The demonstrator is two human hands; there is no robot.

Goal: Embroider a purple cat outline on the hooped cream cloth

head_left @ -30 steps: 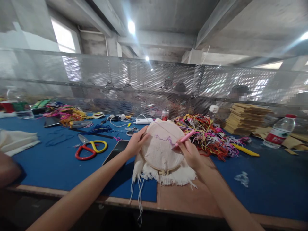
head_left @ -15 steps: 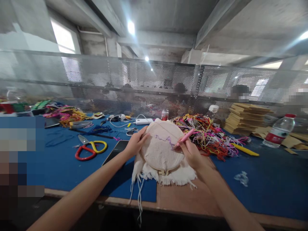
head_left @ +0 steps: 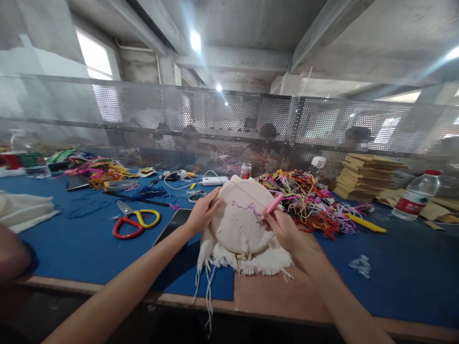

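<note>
Steeper now, pink punch needle (head_left: 274, 204) clasped by right hand (head_left: 283, 228); tip hidden.

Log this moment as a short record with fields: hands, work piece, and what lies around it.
left hand: left hand grips the left rim of the embroidery hoop
right hand: right hand holds a pink tool, tip at the cloth
work piece: cream cloth stretched in the hoop, tilted up, with a purple stitched line; fringe hangs below
left of hoop: phone, scissors
right of hoop: yarn pile, cardboard stack, water bottle
surface: blue mat
</note>
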